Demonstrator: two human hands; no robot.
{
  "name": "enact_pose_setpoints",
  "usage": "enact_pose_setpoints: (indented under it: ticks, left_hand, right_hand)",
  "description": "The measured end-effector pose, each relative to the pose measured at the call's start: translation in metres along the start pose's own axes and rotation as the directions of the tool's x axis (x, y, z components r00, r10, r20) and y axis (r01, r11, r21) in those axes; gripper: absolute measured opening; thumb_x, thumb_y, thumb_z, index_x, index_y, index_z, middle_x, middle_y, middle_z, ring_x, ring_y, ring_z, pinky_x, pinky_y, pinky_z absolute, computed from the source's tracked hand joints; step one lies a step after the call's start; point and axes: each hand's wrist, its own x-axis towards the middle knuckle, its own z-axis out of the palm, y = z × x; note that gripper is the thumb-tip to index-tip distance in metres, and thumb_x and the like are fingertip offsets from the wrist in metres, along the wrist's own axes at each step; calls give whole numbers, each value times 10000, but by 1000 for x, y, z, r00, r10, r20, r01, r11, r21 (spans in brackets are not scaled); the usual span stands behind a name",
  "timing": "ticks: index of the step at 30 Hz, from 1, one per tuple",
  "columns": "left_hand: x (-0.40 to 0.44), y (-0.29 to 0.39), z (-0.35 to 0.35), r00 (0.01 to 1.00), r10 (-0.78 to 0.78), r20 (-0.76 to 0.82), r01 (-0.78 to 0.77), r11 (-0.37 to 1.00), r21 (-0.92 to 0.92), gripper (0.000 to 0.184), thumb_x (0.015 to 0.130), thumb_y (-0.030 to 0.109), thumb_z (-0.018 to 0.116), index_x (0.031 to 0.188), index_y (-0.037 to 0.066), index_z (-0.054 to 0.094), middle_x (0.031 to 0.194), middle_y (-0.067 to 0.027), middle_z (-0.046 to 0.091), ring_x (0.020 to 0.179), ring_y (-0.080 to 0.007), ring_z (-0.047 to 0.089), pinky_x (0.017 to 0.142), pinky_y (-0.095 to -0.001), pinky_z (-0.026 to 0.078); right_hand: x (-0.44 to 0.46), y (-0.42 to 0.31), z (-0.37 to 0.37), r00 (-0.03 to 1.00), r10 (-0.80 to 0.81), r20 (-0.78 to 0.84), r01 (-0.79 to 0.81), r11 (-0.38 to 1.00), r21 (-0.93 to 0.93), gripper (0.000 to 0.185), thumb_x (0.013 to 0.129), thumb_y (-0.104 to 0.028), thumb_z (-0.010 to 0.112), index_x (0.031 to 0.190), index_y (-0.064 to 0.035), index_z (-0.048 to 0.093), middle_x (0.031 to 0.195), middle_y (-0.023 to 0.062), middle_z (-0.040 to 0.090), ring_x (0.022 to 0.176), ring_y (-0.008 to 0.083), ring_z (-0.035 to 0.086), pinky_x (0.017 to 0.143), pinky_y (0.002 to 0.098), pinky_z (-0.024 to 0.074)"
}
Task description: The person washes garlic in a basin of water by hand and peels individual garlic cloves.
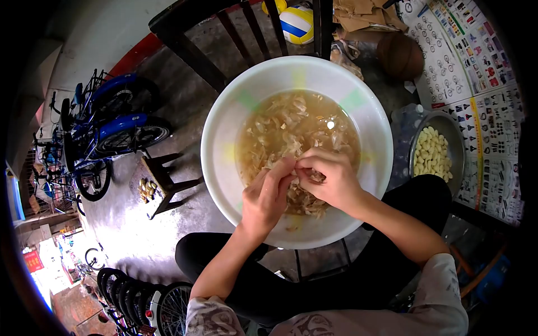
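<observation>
Over a wide white plastic basin (220,168), my left hand (262,199) and my right hand (330,180) meet with their fingertips pinched together. Between them is a small pale garlic clove (295,172), mostly covered by the fingers. Cloudy brownish water fills the basin's bottom, and loose garlic skins (288,115) float in it, more of them heaped below my hands. To the right of the basin, a metal bowl (458,147) holds many peeled garlic cloves (431,154).
A dark wooden chair (196,56) stands behind the basin. Left of it, a small stool (162,173) carries several brownish pieces, near parked blue bicycles (120,131). A volleyball (297,25), a basketball (400,56) and printed sheets (473,101) lie beyond and to the right.
</observation>
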Motion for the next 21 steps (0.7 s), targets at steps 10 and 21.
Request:
enact_pose_setpoints:
  ticks: [10,21]
  left_hand:
    - [9,-3,-5,825,-540,166,508,581,-636,435,841,-120,637,1239,-16,497,1077,-161,692,944,-179,682,815,-287,574]
    - [3,-3,3,980,-195,-28,186,963,-194,345,784,-92,703,1102,-2,605,995,-129,709,854,-211,720,691,-313,603]
  right_hand:
    - [5,1,4,944,320,75,-324,871,370,90,825,20,672,880,24,600,862,77,645,772,146,657,702,269,535]
    - [6,-2,-5,992,106,66,-110,992,62,130,815,-27,704,905,10,617,827,113,616,761,226,646,675,308,519]
